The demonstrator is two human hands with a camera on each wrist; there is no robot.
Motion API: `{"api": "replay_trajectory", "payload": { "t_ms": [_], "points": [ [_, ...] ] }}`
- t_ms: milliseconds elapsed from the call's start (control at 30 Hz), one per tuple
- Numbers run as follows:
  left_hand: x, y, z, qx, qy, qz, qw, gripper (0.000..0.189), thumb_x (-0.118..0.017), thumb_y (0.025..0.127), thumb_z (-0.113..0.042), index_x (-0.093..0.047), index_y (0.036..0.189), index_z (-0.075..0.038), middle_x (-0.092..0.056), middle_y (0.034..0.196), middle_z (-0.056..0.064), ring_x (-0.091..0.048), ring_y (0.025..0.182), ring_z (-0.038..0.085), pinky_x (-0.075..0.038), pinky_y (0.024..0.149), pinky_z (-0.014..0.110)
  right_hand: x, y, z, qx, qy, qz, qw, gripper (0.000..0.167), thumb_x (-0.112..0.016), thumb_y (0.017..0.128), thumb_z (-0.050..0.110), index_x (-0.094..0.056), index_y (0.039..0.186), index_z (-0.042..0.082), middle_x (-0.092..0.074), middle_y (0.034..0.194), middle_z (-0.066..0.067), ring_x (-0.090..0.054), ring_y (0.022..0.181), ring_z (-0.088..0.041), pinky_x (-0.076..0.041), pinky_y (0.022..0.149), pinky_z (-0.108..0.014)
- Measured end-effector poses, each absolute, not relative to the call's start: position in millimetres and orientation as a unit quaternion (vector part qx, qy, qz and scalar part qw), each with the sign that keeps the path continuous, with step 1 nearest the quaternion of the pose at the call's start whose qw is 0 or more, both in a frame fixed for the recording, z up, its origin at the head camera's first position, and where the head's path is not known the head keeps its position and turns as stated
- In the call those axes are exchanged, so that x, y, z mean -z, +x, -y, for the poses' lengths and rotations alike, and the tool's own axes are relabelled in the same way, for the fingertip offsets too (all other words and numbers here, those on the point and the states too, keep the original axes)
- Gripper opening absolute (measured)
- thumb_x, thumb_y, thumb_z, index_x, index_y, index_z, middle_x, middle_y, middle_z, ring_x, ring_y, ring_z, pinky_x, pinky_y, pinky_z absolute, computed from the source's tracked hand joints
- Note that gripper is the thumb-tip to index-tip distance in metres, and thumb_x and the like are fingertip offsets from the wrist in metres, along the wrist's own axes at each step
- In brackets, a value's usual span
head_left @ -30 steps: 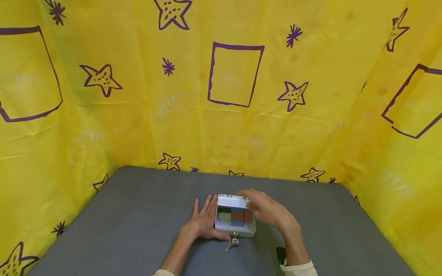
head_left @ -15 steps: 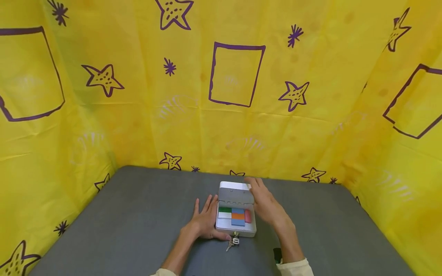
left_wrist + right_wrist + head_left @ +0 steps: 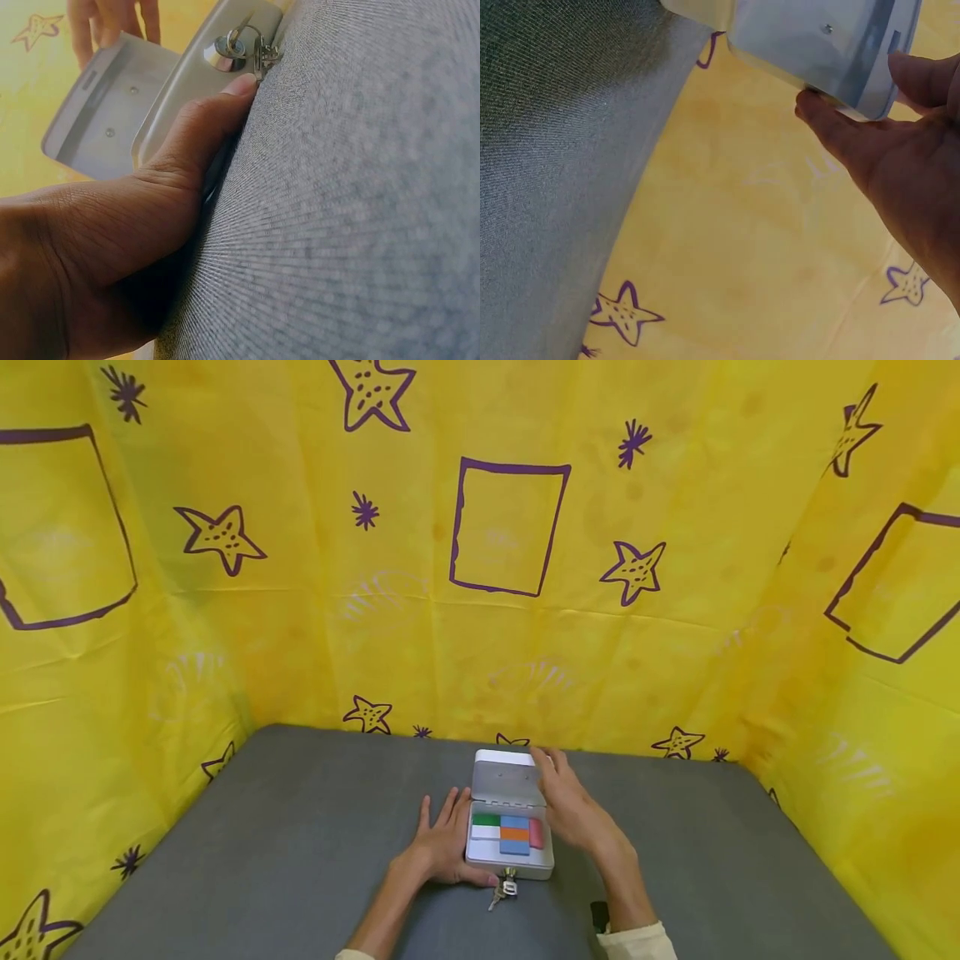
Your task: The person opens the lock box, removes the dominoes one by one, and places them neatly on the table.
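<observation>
A small pale metal cash box stands on the table with its hinged lid raised. Inside lie several flat coloured blocks in green, white, blue, orange and pink. A ring with keys hangs from the front lock. My left hand braces the box's left side, fingers straight and spread, thumb along the lower front edge beside the keys. With my right hand I hold the lid's right side. In the right wrist view, the thumb is at the lid's edge and a finger is behind it.
The grey cloth-covered table spreads around the box. Yellow fabric walls with purple stars and frames rise at the back and both sides. A small dark object shows beside my right wrist.
My right hand has swung the lid up and back from over the box, uncovering the blocks. In the last half second it tilts back slightly more. The left hand stays in place.
</observation>
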State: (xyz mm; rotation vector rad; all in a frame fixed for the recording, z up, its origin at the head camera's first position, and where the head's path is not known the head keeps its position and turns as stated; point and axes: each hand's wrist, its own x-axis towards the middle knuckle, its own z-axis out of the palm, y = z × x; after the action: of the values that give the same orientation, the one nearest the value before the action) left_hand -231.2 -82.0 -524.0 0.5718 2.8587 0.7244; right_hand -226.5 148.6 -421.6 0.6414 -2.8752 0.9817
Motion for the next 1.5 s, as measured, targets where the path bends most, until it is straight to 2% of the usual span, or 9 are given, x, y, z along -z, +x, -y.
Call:
{"api": "replay_trajectory", "payload": {
  "t_ms": [167, 300, 400, 500, 700, 833, 967, 1300, 1500],
  "points": [
    [520.5, -230.3, 84.5, -0.244, 0.189, -0.949, 0.068, 0.135, -0.086, 0.072, -0.068, -0.015, 0.166, -0.002, -0.014, 0.176, 0.019, -0.007, 0.165, 0.039, 0.009, 0.127, 0.07, 415.9, -226.1, -147.3, -0.31, 0.202, 0.929, 0.019, 0.06, -0.047, 0.107, -0.001, -0.027, 0.163, 0.003, -0.027, 0.165, -0.026, -0.037, 0.151, -0.046, -0.033, 0.124, -0.064],
    [513.8, -228.4, 85.6, -0.246, 0.192, -0.947, 0.074, 0.134, -0.086, 0.072, -0.067, -0.015, 0.165, -0.002, -0.014, 0.176, 0.02, -0.006, 0.165, 0.04, 0.009, 0.127, 0.07, 406.4, -222.4, -147.7, -0.288, 0.182, 0.939, 0.046, 0.058, -0.055, 0.105, 0.003, -0.034, 0.159, 0.002, -0.038, 0.159, -0.025, -0.048, 0.143, -0.042, -0.043, 0.118, -0.06],
    [507.1, -227.1, 85.9, -0.244, 0.194, -0.948, 0.068, 0.134, -0.087, 0.071, -0.066, -0.016, 0.164, 0.0, -0.016, 0.175, 0.022, -0.008, 0.164, 0.042, 0.007, 0.127, 0.072, 398.2, -219.6, -149.2, -0.269, 0.163, 0.946, 0.076, 0.043, -0.063, 0.102, 0.003, -0.05, 0.142, 0.001, -0.056, 0.137, -0.02, -0.061, 0.116, -0.032, -0.058, 0.1, -0.049],
    [503.6, -226.4, 86.1, -0.245, 0.189, -0.949, 0.066, 0.133, -0.088, 0.071, -0.063, -0.018, 0.163, 0.001, -0.017, 0.174, 0.022, -0.009, 0.164, 0.042, 0.007, 0.127, 0.072, 393.0, -217.3, -151.5, -0.248, 0.155, 0.952, 0.094, 0.018, -0.066, 0.097, 0.001, -0.059, 0.114, 0.002, -0.061, 0.108, -0.014, -0.056, 0.091, -0.023, -0.054, 0.079, -0.037],
    [509.2, -228.2, 87.9, -0.247, 0.191, -0.948, 0.07, 0.135, -0.087, 0.07, -0.067, -0.016, 0.164, 0.0, -0.016, 0.175, 0.022, -0.008, 0.164, 0.041, 0.007, 0.127, 0.071, 396.2, -214.2, -153.4, -0.221, 0.165, 0.96, 0.051, 0.012, -0.077, 0.09, -0.001, -0.067, 0.088, 0.005, -0.064, 0.099, -0.014, -0.054, 0.085, -0.021, -0.051, 0.072, -0.035],
    [517.5, -233.8, 88.6, -0.241, 0.195, -0.949, 0.054, 0.135, -0.087, 0.07, -0.067, -0.017, 0.164, 0.0, -0.017, 0.175, 0.021, -0.009, 0.164, 0.041, 0.008, 0.127, 0.072, 406.6, -217.2, -148.7, -0.221, 0.162, 0.962, -0.001, 0.009, -0.08, 0.087, 0.002, -0.072, 0.089, 0.003, -0.064, 0.1, -0.014, -0.055, 0.089, -0.024, -0.054, 0.081, -0.044],
    [520.5, -235.8, 87.1, -0.239, 0.198, -0.95, 0.048, 0.132, -0.087, 0.071, -0.065, -0.019, 0.164, 0.0, -0.017, 0.175, 0.02, -0.008, 0.165, 0.041, 0.008, 0.126, 0.072, 421.7, -220.6, -142.3, -0.203, 0.137, 0.969, -0.019, 0.012, -0.082, 0.085, 0.005, -0.072, 0.091, 0.003, -0.062, 0.099, -0.012, -0.056, 0.087, -0.026, -0.053, 0.078, -0.049],
    [498.6, -219.2, 80.7, -0.224, 0.18, -0.955, 0.075, 0.134, -0.087, 0.072, -0.065, -0.016, 0.164, 0.003, -0.015, 0.176, 0.019, -0.009, 0.165, 0.037, 0.006, 0.129, 0.07, 444.0, -219.0, -132.2, -0.152, 0.102, 0.983, -0.019, 0.025, -0.083, 0.084, 0.005, -0.071, 0.105, 0.001, -0.064, 0.098, -0.014, -0.058, 0.084, -0.028, -0.057, 0.079, -0.051],
    [502.9, -217.4, 79.7, -0.223, 0.184, -0.955, 0.07, 0.131, -0.088, 0.072, -0.064, -0.019, 0.163, 0.001, -0.018, 0.175, 0.02, -0.011, 0.165, 0.038, 0.004, 0.128, 0.071, 445.6, -214.5, -130.9, -0.151, 0.099, 0.983, -0.011, 0.023, -0.083, 0.082, 0.003, -0.07, 0.101, 0.0, -0.063, 0.095, -0.015, -0.057, 0.083, -0.028, -0.056, 0.077, -0.052]
  ]
}}
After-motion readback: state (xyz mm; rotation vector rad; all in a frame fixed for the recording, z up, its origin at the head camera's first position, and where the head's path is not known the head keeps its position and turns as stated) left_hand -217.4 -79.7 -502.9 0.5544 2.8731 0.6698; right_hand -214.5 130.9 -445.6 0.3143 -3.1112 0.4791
